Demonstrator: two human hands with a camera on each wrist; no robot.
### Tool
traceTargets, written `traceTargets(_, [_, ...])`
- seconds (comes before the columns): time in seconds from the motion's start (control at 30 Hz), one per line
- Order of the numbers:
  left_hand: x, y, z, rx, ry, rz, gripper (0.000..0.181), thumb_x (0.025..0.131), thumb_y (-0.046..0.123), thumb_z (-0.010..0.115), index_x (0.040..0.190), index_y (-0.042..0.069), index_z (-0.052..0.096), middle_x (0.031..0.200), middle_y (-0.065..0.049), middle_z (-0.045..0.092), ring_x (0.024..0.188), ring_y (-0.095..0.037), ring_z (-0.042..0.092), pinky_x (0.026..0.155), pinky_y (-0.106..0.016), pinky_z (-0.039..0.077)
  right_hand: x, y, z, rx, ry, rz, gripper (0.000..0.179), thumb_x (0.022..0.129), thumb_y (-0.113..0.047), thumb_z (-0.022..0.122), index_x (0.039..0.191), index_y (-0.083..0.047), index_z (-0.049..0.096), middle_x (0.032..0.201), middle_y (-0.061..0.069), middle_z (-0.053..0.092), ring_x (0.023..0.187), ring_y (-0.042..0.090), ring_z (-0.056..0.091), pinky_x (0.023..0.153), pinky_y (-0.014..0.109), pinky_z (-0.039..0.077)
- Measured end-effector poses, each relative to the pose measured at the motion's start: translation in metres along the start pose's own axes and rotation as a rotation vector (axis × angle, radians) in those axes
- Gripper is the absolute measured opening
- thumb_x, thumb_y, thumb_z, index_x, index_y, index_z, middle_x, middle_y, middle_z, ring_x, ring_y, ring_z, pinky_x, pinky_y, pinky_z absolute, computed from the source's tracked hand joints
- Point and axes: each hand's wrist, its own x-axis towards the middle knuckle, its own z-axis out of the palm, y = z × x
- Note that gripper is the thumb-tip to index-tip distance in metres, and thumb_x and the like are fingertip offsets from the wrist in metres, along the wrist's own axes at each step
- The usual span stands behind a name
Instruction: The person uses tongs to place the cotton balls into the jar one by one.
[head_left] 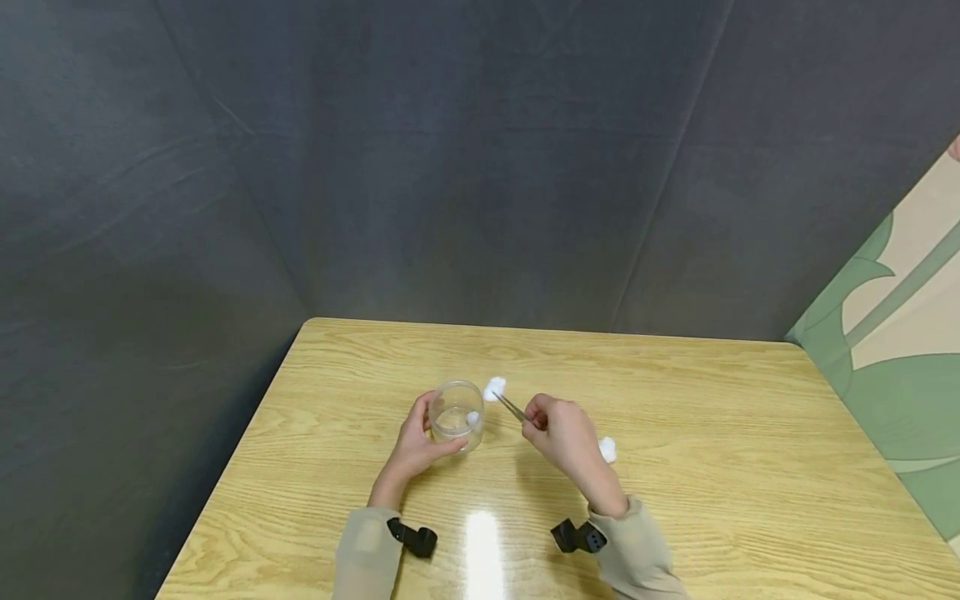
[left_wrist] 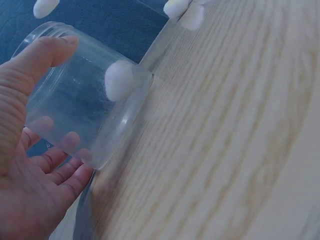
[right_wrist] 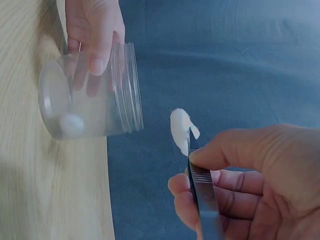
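My left hand (head_left: pixel 412 450) holds a clear plastic jar (left_wrist: pixel 80 110) around its side, thumb on one side and fingers on the other. The jar is uncapped, with screw threads at its mouth. One white cotton ball (left_wrist: pixel 119 81) lies inside, near the bottom. Metal tweezers (right_wrist: pixel 204 195) are pinched between the thumb and fingers of my right hand (head_left: pixel 566 437). Their tips grip a second cotton ball (right_wrist: pixel 181 131), which hangs in the air just outside the jar's mouth, apart from it.
More cotton (head_left: pixel 607 450) lies on the wooden table (head_left: pixel 712 483), partly hidden behind my right wrist. In the left wrist view, loose cotton balls (left_wrist: pixel 176 8) show at the top edge. A dark cloth (head_left: pixel 480 167) hangs beyond the table's far edge.
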Motion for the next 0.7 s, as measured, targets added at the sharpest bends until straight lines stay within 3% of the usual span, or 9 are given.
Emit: traceTargets(0.7, [0.0,-0.001,0.001,-0.016,-0.001,0.01,0.084,0.069,0.012,0.084,0.138,0.007,0.037,0.135,-0.017,0.045,0.115,-0.035,0.05,0.094,-0.052,0.039,0.003,-0.008,0.018,-0.009,-0.019,-0.062,0.016,0.075,-0.001,0.068,0.069,-0.012,0.058,0.056,-0.007,0.05,0.048,0.006,0.04,0.045,0.023,0.034])
